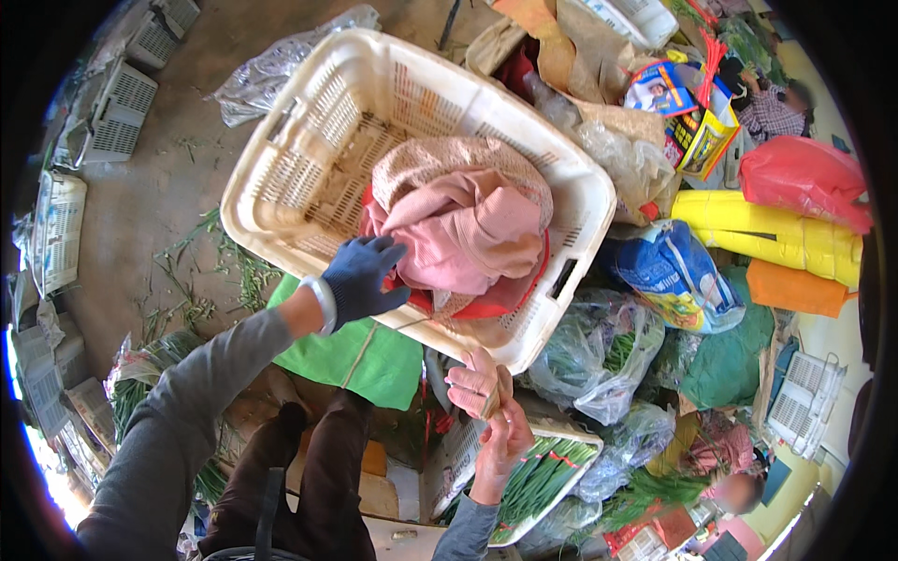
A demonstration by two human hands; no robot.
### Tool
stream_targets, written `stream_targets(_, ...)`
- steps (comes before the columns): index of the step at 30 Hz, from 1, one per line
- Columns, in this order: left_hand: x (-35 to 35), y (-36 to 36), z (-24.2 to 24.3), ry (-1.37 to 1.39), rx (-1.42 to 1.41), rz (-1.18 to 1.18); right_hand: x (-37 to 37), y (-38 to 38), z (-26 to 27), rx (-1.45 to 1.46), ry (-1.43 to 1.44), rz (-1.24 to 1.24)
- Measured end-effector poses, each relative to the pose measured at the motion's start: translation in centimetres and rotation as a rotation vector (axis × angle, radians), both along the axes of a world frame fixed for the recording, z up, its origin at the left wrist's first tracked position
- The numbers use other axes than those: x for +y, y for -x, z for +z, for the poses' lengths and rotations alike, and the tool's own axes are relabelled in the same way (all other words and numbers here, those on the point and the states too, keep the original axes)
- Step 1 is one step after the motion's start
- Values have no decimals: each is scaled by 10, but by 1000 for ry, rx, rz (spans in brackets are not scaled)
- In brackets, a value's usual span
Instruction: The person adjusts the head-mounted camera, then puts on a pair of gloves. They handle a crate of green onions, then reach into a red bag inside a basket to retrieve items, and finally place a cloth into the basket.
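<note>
My left hand (366, 282), in a blue knitted glove with a pale bracelet at the wrist, is at the near side of a white plastic crate (280, 231). Its fingers are spread beside a bundle of pink cloth (456, 231); whether they touch it is unclear. The bundle lies in the crate with patterned fabric and a red rim around it. My right hand (504, 438), bare, pinches a pinkish-tan glove (477, 386) just outside the crate's near right corner. A green sheet (358, 357) tied with a cord hangs over my front, below the crate.
Bundled green stalks (540, 477) fill a crate at lower right. Clear bags of greens (603, 350), a blue-and-white sack (680, 273) and a yellow roll (765, 224) lie right. Loose greens (245, 266) litter the floor. Two people (775, 109) (722, 456) are at the right.
</note>
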State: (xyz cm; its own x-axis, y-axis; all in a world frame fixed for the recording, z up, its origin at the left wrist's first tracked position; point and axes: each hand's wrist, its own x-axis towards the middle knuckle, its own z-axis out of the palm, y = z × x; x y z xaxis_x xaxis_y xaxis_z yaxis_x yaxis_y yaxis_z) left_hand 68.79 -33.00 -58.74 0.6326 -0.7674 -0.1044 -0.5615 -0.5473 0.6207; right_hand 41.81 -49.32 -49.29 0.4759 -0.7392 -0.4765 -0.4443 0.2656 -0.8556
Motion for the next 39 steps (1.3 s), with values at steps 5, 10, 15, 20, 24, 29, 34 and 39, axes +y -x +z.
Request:
stream_targets(5,63,16,67,578,1511,692,24,-43,4,-326,102,308)
stream_targets(10,100,36,118,1262,1810,845,111,-103,41,-393,-187,739)
stream_targets(15,140,55,140,1388,1514,1166,192,-137,63,-232,85,1165)
stream_targets(20,210,70,149,1476,1500,1404,245,-144,66,-337,-77,1324)
stream_targets(24,255,98,151,1741,1423,1459,279,-141,71,-367,-121,1472)
stream_targets(29,303,147,147,2217,1219,1539,327,-113,69,-304,-98,1682)
stream_targets(34,337,192,148,2540,937,1534,370,-81,79,-213,-146,1824)
stream_targets(39,369,229,155,2631,783,1620,405,-66,100,-3,-398,1795)
